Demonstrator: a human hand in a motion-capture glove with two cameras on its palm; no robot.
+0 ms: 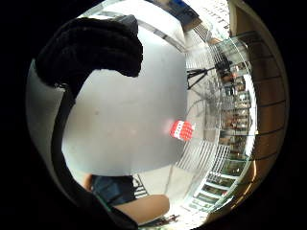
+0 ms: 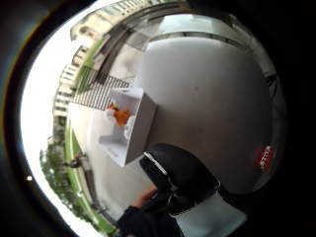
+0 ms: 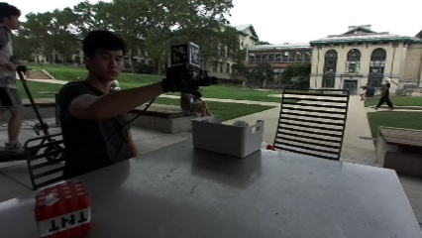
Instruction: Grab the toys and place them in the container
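Note:
A red TNT block toy [image 3: 63, 208] stands on the grey table [image 3: 250, 198] at its near left corner; the palm views show the TNT block [image 1: 181, 130] [image 2: 265, 158] alone on the tabletop. The white container [image 3: 227, 139] sits at the table's far side. An orange toy [image 2: 121, 116] and something white lie inside the container [image 2: 140, 123]. My gloved right hand [image 3: 181, 79] is raised high in the air, left of and above the container. Its fingers [image 1: 91, 48] hang loosely curled with nothing in them.
A black slatted chair [image 3: 311, 123] stands behind the table right of the container, and another chair [image 3: 45, 158] is at the left beside the person. A small red thing [image 3: 269, 147] lies by the container's right side.

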